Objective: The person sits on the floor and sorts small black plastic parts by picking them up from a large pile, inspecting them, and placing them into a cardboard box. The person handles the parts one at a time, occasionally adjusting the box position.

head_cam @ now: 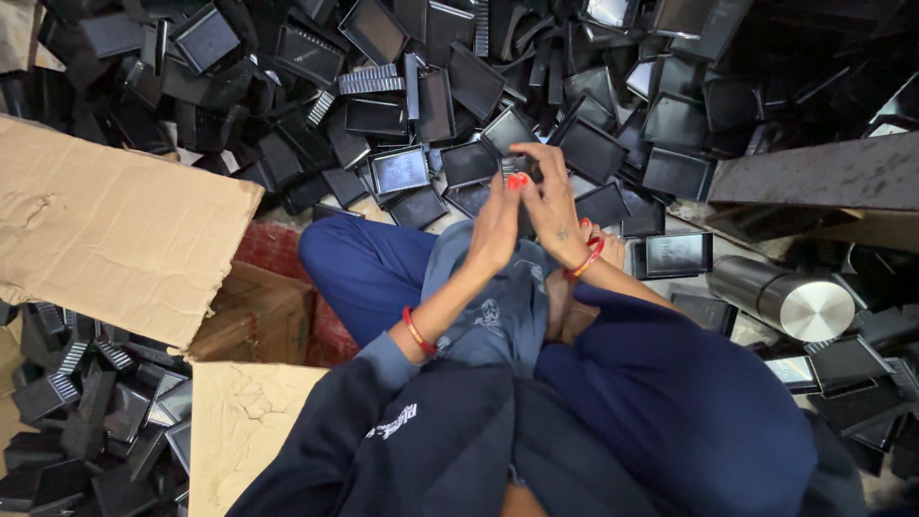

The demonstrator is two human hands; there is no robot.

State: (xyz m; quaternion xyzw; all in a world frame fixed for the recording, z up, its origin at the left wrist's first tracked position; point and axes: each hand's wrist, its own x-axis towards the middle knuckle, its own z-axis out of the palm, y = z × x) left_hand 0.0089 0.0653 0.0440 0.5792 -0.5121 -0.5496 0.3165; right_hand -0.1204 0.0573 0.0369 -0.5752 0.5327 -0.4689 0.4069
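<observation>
Both hands meet above the person's crossed legs, and a small black plastic piece (520, 168) sits pinched between them: the left hand (496, 228) clasps it from below with thumb and fingertips in a closed grip, while the right hand (550, 203) curls over its top edge, also clenched on it. Just beyond lies a heap of black trays (402, 105), a cardboard box (115, 230) stands to the left, and a metal cylinder (785, 297) lies to the right.

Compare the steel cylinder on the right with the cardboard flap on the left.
The steel cylinder is round, shiny and silver; the cardboard flap is flat, dull and brown. The cylinder lies on its side among the black plastic trays; the flap spreads wide over them and looks far larger. The flap is creased, the cylinder smooth. Both sit beside the seated person.
</observation>
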